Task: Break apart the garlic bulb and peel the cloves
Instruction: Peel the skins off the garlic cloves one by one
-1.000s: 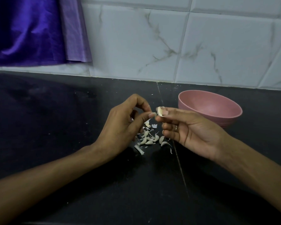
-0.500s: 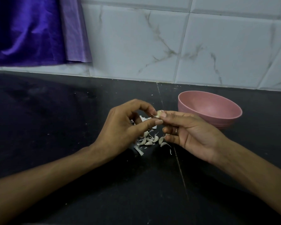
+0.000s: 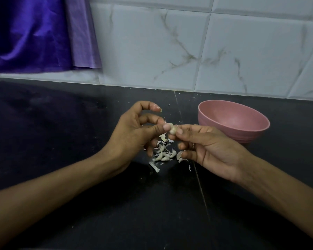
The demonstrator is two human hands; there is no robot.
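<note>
A single pale garlic clove (image 3: 172, 130) is held above the black counter, between both my hands. My right hand (image 3: 208, 148) pinches it from the right with thumb and forefinger. My left hand (image 3: 134, 134) meets it from the left, thumb tip and a fingertip pressed on its skin, index finger raised and curled. Below the hands lies a small pile of loose garlic cloves (image 3: 163, 154) and papery skin scraps (image 3: 154, 166).
A pink bowl (image 3: 242, 130) stands just right of my hands, its visible inside bare. The black countertop (image 3: 79, 123) runs back to a white marbled tile wall (image 3: 170, 42). A purple cloth (image 3: 34, 33) hangs at the upper left.
Both hands have dropped slightly with the clove. My left index finger has lifted away from it, and my left thumb now presses on the clove.
</note>
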